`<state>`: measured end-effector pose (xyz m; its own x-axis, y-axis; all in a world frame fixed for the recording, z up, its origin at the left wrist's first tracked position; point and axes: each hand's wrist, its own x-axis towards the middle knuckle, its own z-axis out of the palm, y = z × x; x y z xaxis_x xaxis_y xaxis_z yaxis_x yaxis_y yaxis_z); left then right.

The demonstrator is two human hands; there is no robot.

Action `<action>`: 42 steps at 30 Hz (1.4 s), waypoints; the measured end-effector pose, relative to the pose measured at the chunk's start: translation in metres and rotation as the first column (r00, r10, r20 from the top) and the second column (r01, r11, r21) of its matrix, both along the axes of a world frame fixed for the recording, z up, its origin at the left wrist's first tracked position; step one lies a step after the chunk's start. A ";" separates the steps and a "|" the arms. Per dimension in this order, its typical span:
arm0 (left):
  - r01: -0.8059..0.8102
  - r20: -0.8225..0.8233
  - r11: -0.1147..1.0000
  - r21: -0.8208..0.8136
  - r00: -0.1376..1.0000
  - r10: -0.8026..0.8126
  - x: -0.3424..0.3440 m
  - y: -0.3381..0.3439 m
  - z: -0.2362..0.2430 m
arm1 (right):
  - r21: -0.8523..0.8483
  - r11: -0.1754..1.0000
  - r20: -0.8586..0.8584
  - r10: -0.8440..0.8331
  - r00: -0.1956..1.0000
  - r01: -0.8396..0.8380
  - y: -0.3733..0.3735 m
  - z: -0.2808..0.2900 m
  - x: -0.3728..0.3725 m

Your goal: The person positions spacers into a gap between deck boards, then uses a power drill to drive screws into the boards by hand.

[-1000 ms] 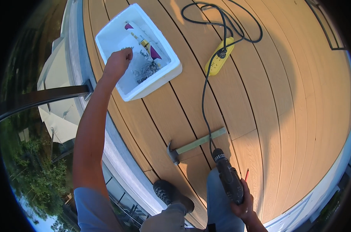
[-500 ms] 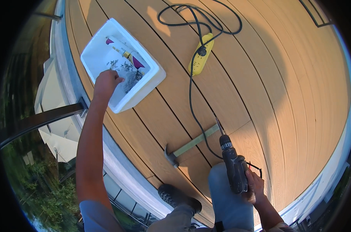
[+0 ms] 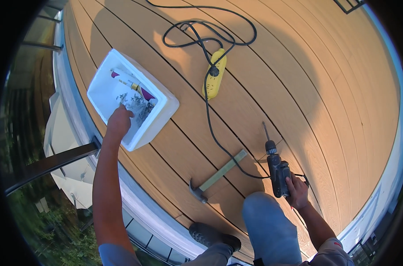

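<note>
My left hand reaches over the near rim of a white foam box. Its fingers are bent together, close to a loose pile of small grey metal pieces, apparently screws, on the box's floor. Whatever sits between the fingertips is too small to make out. Beside the pile lies a white tube with purple ends. My right hand is wrapped round the handle of a black corded drill. The drill's long thin bit points away from me, above the deck boards.
A claw hammer with a greenish handle lies on the wooden deck between my hands. The drill's black cord crosses the handle to a yellow power strip, with more cord coiled beyond. A dark railing post stands at the left edge.
My right hand has lifted the drill forward and to the right, away from my knee. My left hand stays in the box, fingers now lower into the pile. The whole view has shifted somewhat.
</note>
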<state>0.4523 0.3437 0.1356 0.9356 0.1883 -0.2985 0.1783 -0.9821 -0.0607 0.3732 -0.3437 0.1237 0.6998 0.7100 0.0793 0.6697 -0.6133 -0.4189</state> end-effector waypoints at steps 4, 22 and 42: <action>-0.054 -0.122 0.995 0.082 0.990 0.063 0.009 -0.015 0.001 | -0.027 0.999 -0.004 -0.031 1.000 0.031 -0.008 -0.032 -0.011; -0.082 0.063 0.988 -0.129 0.994 0.091 0.011 -0.002 -0.014 | -0.030 0.988 0.007 -0.149 0.989 0.149 -0.020 -0.097 -0.043; -0.359 -0.034 0.931 -0.063 0.933 0.357 0.020 -0.016 -0.036 | -0.058 0.984 0.050 -0.164 0.985 0.166 -0.020 -0.110 -0.052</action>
<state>0.4723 0.3273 0.0991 0.8029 0.4884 -0.3418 0.5183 -0.8552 -0.0047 0.3214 -0.3635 0.0139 0.8045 0.5895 0.0729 0.5743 -0.7405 -0.3490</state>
